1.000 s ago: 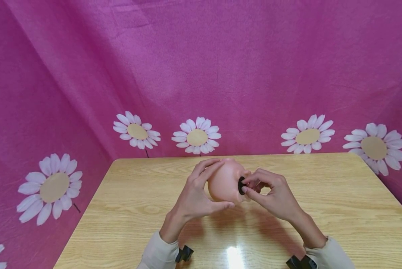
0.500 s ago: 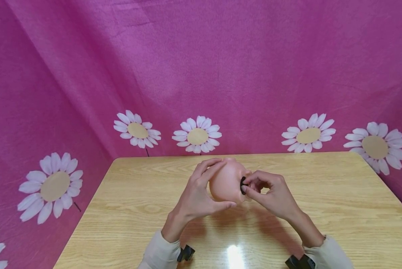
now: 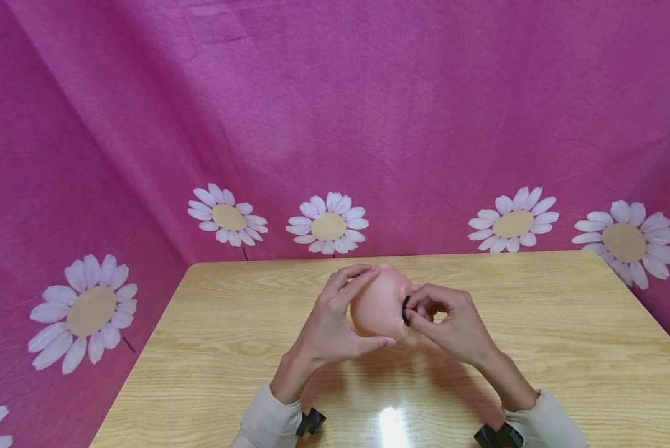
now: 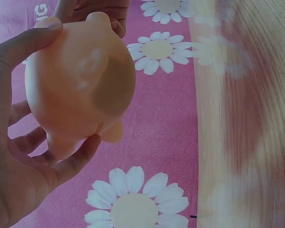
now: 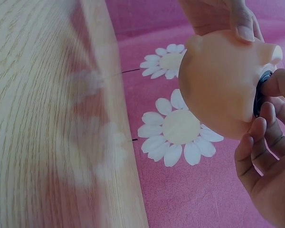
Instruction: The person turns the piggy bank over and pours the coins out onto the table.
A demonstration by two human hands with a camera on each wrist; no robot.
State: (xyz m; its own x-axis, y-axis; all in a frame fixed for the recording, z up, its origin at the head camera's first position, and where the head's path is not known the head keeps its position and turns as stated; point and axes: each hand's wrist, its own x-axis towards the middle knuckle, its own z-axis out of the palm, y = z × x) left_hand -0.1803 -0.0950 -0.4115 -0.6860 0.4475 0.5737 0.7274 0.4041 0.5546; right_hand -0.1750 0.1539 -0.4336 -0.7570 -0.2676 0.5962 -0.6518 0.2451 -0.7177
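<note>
A rounded pink piggy bank (image 3: 376,308) is held up above the table on its side, its stubby legs towards the right. My left hand (image 3: 331,323) grips it from the left, fingers spread over the far side and thumb along the near side. In the left wrist view the piggy bank's smooth body (image 4: 80,80) fills the space between thumb and fingers. My right hand (image 3: 455,323) pinches a round black plug (image 3: 405,311) at the underside, between thumb and fingertips. The right wrist view shows the plug (image 5: 260,95) against the belly between the legs; fingers partly cover it.
Below the hands lies a light wood-grain table (image 3: 228,348), with a bright light reflection near its front. A pink cloth printed with white daisies (image 3: 328,227) hangs behind and at the sides. Black wrist cameras (image 3: 311,422) sit at both cuffs.
The black plug has turned more edge-on and sits closer against the belly. The piggy bank has shifted very slightly right; both hands keep their hold.
</note>
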